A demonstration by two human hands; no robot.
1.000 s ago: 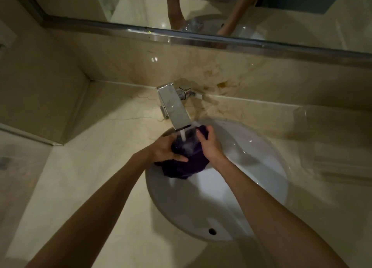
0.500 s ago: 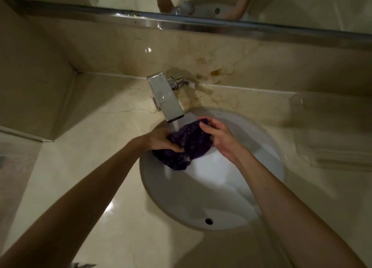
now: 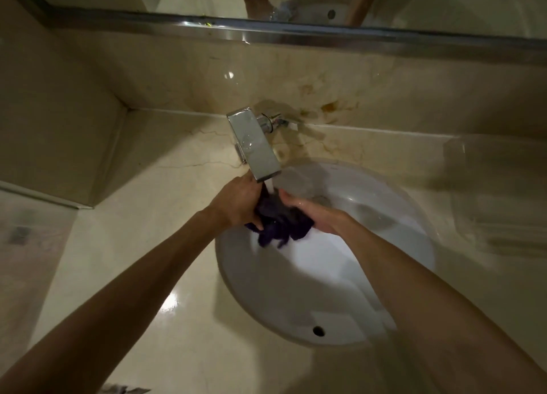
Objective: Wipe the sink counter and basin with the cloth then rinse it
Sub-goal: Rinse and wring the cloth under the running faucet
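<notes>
Item: purple cloth (image 3: 281,224), bunched and wet, held above the rear of the white basin (image 3: 310,290) directly under the stream from the chrome faucet (image 3: 254,147).

Left hand (image 3: 236,204): closed around the cloth's left side, just below the spout. Right hand (image 3: 316,216): closed on the cloth's right side, fingers curled into the fabric. The cloth is gripped between both; loose corners hang down toward the basin.

Stage, as judged: rinsing; wiping is taken as done.

Hazards noted:
- Splash onto the marble counter (image 3: 148,230), which is already glossy near the basin's front rim; caused by water deflected off the wad or knuckles held close under the spout.
- Incomplete rinse; caused by the cloth being kept tightly bunched, so inner folds are not reached.
- Drips onto the counter if the cloth is lifted out unwrung.
- Knuckles knocked against the spout edge, given the left hand's closeness.
</notes>
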